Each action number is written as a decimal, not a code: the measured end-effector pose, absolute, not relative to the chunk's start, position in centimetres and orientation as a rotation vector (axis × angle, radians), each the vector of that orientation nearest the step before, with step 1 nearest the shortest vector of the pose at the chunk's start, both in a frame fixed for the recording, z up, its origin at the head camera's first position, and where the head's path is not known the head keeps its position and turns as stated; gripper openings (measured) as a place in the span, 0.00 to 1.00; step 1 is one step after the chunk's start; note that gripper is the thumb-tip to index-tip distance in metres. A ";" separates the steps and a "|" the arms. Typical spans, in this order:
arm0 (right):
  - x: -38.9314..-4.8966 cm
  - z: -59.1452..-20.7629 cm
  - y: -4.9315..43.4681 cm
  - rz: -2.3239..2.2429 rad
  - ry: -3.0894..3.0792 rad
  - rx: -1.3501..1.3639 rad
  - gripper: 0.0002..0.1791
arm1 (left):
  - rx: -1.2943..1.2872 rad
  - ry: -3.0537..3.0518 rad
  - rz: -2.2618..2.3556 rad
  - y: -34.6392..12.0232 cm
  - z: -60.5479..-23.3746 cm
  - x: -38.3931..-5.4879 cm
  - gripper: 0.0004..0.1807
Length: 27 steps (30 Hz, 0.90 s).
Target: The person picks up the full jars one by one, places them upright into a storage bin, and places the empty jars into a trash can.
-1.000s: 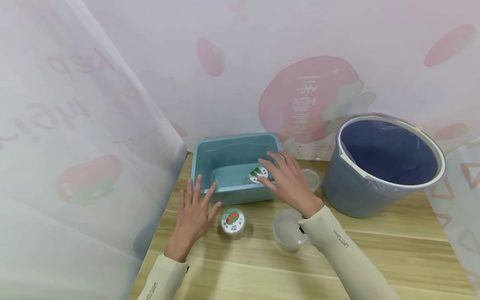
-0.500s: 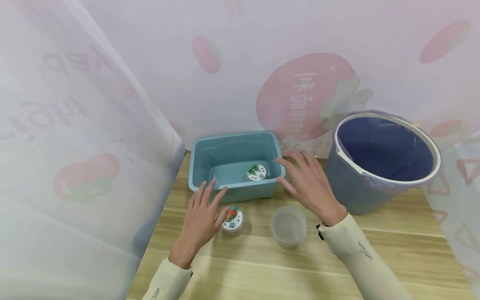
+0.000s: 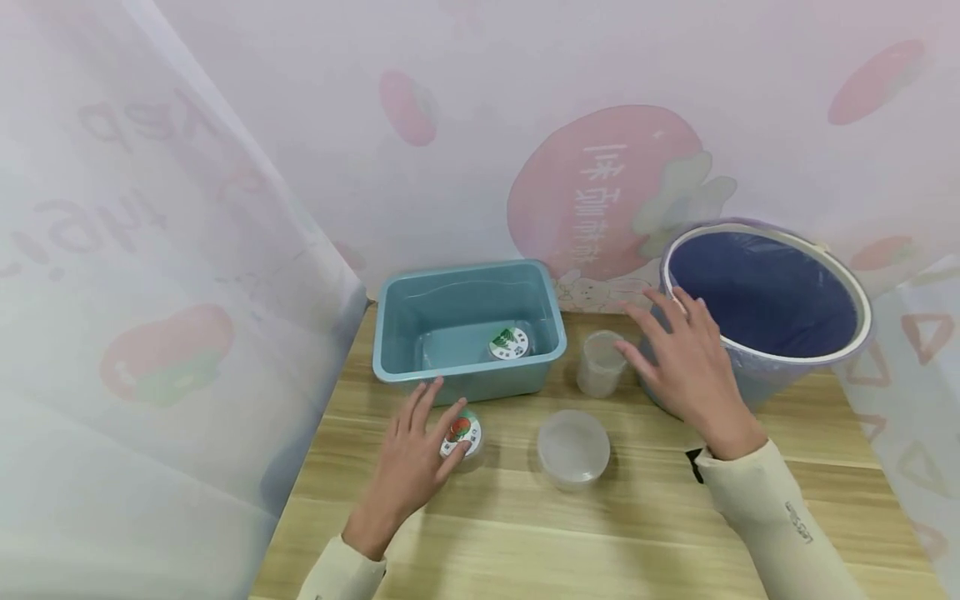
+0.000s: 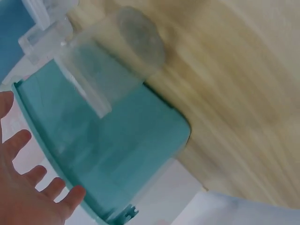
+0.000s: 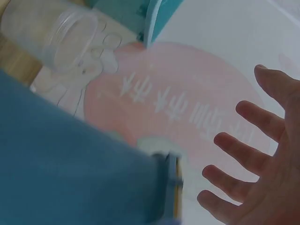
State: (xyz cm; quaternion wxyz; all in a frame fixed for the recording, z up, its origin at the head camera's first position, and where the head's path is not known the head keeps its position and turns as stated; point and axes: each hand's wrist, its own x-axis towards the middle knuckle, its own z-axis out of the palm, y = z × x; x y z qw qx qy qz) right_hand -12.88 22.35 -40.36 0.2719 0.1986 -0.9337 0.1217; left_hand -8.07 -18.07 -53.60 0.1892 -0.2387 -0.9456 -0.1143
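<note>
My left hand [image 3: 408, 467] hovers with spread fingers beside and partly over a small jar [image 3: 461, 432], whose round lid label shows a tomato. Whether a fingertip touches the lid I cannot tell. In the left wrist view its fingers [image 4: 44, 185] hold nothing. My right hand [image 3: 690, 367] hangs in front of the blue bucket [image 3: 765, 360], fingers spread with nothing between them. A second jar [image 3: 510, 342] with a leafy-green label sits inside the teal bin [image 3: 468, 373], towards its right end. Two clear plastic containers, a wide tub [image 3: 573, 446] and a narrower cup [image 3: 600, 362], stand nearby.
Everything stands on a wood-grain table [image 3: 525, 542]. A pale printed curtain [image 3: 450, 192] rises behind the bin and bucket, and another white sheet [image 3: 172, 442] closes the left side. The bucket has a plastic liner over its white rim.
My right hand has moved from over the leafy-green jar in the bin rightward to the bucket, uncovering the clear cup. My left hand has shifted right, from the bin's front edge to the tomato jar.
</note>
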 end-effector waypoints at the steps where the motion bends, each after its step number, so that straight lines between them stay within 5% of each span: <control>1: -12.7 -40.3 22.8 0.327 -2.512 0.521 0.31 | -0.678 -2.646 -0.334 -18.1 -53.9 -8.0 0.33; 14: -10.2 -40.4 29.2 0.365 -2.491 0.336 0.31 | -0.659 -2.674 -0.349 -18.6 -56.8 -7.1 0.34; 20: -8.9 -41.1 31.7 0.407 -2.466 0.269 0.47 | -0.658 -2.696 -0.381 -18.6 -57.5 -6.9 0.36; 27: -8.0 -41.8 33.9 0.421 -2.394 0.272 0.46 | -0.641 -2.753 -0.393 -18.4 -57.8 -6.9 0.37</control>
